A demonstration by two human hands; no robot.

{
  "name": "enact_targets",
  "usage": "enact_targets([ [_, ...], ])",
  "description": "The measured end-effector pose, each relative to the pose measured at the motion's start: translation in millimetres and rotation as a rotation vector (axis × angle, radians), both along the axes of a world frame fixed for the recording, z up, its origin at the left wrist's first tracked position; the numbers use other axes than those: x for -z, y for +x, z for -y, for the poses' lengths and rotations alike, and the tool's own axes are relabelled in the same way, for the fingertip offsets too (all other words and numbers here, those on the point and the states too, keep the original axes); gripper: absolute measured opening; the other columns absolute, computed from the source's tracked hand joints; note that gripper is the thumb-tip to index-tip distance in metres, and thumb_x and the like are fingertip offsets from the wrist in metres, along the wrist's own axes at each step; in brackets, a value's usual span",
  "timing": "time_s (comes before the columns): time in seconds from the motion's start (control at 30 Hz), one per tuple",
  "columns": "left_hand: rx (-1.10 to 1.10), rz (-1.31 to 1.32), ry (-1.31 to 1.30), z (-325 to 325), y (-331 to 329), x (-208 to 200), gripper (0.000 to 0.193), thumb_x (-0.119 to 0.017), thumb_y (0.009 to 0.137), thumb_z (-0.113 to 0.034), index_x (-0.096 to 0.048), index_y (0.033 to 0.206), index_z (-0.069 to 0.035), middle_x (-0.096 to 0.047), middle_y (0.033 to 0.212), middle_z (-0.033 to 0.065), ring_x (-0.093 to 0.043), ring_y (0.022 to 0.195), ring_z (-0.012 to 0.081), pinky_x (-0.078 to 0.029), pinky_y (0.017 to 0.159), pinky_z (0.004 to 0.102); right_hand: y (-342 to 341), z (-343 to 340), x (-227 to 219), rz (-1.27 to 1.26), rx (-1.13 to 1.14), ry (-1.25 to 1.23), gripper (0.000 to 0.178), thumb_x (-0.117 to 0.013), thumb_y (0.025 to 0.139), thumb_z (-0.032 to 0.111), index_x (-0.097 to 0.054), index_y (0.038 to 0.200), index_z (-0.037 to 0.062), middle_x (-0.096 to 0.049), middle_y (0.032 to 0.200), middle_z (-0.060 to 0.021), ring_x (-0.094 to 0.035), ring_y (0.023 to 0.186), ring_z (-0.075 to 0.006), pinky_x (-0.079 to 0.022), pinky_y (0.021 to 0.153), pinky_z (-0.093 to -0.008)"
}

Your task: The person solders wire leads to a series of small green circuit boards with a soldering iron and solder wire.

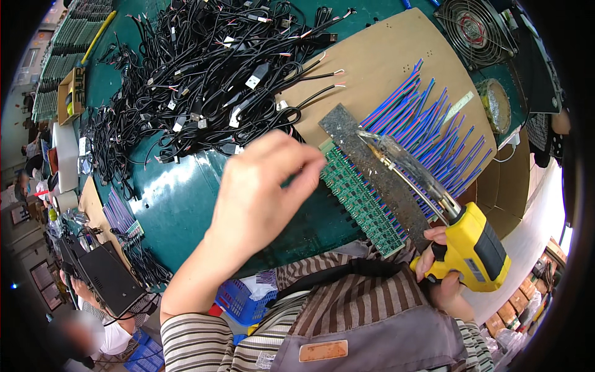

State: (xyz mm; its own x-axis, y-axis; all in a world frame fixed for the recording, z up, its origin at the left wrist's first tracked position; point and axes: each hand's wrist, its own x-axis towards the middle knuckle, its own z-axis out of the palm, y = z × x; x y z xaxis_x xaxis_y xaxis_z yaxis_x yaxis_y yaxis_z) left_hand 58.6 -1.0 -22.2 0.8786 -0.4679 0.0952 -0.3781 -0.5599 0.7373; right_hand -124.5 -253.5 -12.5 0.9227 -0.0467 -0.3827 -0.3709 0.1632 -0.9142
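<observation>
My right hand [443,266] grips a yellow and black soldering gun [480,248] by its handle. Its long metal tip points up and left, over a dark flat metal bar [372,158]. Under that bar lies a green circuit board panel [362,201], made of a row of small boards. Blue, red and black wires [427,130] fan out from the bar's far side. My left hand [263,189] is closed in a pinch beside the panel's upper left end. Whatever its fingertips hold, if anything, is too small to make out.
A heap of black USB cables [204,80] covers the far left of the green table [180,186]. Brown cardboard [384,56] lies under the wires. At the far right stand a round fan [474,28] and a roll of tape [496,105]. Another person works at the lower left.
</observation>
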Motion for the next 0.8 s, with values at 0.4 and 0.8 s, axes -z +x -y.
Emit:
enact_targets([
  [0.4, -0.068, 0.268, 0.085, 31, 59, 13, 0.009, -0.075, 0.08, -0.008, -0.074, 0.085, -0.001, -0.07, 0.074, 0.0087, -0.065, 0.067, 0.017, -0.05, 0.073, 0.0295, -2, -1, 2, 0.044, 0.06, 0.0, 0.074, -0.06, 0.09, 0.061, -0.045, 0.126, -0.0016, -0.047, 0.125, -0.0183, -0.051, 0.065, -0.0117, -0.046, 0.049, -0.0264],
  [0.8, -0.013, 0.382, 0.128, 16, -6, 4, 0.018, -0.078, 0.063, 0.0, -0.071, 0.076, -0.01, -0.065, 0.074, 0.0, -0.061, 0.073, 0.0186, -0.043, 0.072, 0.0335, -10, 3, 2, -0.017, 0.004, 0.001, 0.078, -0.061, 0.085, 0.065, -0.044, 0.13, 0.0033, -0.047, 0.127, -0.0147, -0.051, 0.067, -0.0111, -0.045, 0.053, -0.0269],
])
